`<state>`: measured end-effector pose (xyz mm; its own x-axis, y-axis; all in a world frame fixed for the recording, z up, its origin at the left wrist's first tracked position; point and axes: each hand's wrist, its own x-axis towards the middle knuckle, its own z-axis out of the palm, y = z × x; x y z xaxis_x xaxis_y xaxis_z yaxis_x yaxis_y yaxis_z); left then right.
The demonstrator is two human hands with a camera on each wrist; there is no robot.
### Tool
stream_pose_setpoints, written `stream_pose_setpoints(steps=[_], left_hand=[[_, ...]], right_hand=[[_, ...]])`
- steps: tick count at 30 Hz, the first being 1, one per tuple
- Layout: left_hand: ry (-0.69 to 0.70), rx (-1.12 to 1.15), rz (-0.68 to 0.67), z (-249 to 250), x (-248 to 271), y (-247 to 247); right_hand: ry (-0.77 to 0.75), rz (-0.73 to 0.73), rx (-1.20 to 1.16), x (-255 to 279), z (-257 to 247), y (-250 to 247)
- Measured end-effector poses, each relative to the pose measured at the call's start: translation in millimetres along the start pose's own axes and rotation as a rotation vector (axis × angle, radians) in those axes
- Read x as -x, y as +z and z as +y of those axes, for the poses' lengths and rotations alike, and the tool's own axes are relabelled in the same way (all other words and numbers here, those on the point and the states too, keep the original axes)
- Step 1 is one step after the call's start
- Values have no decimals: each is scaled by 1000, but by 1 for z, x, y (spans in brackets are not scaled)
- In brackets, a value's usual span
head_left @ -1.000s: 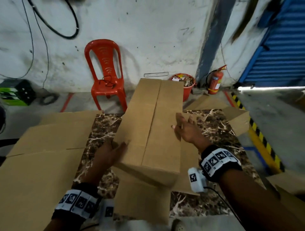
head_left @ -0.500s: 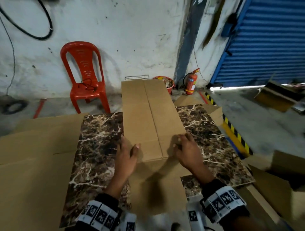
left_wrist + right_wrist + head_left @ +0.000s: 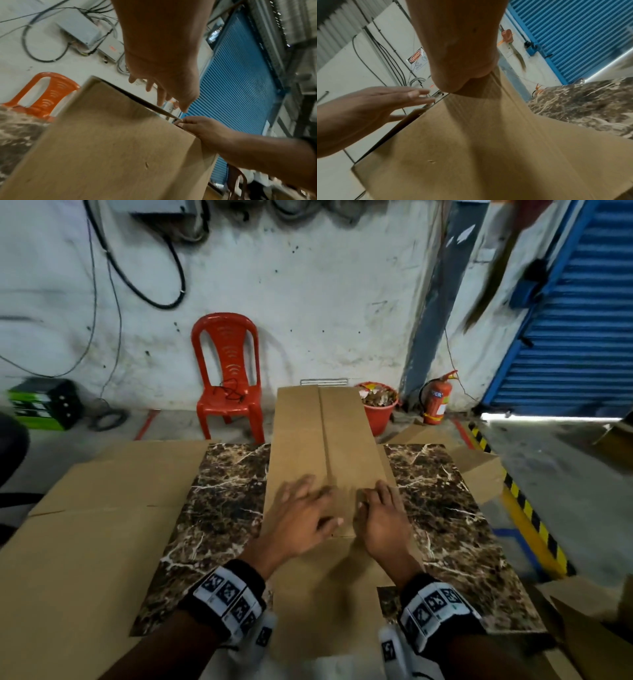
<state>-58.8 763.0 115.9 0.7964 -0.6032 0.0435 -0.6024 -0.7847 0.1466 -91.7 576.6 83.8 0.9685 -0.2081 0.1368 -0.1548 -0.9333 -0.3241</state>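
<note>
Cardboard box [image 3: 308, 433] flattened on bench [image 3: 222, 508], left hand [image 3: 301, 522] pinning it with straight fingers, right hand [image 3: 383, 522] seemingly pinching its flap edge to lift.

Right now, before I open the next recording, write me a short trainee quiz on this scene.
1. True or false: the flattened cardboard box lies on bare floor.
2. What stands right of the red bucket? A broom, B fire extinguisher, C ladder.
3. Which hand has straight, spread fingers?
Key: 1 false, it lies on the marble-patterned tabletop; 2 B; 3 the left hand.
</note>
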Motion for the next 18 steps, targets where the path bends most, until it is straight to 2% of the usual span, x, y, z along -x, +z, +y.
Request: stream_pose_setpoints(steps=[3,8,10,13,16,18], left_hand=[[146,-119,-82,4,-9,-7],[205,-308,67,5,-19,-65],[90,-326,18,5,-20,-99],[-287,-368,-211,-11,-19,-136],[-399,-456,-340,-41,-11,-131],[-500,-297,-399,-56,-3,-110]], right_hand=[[5,-90,14,-1,1,-4],[0,-147,4,-1,5,-6],[-11,-164,-4,-1,5,-6],[-64,-156,16,-1,5,-6],[-79,-148,8,-4,7,-3],[-80,-147,11,-5,9,0]])
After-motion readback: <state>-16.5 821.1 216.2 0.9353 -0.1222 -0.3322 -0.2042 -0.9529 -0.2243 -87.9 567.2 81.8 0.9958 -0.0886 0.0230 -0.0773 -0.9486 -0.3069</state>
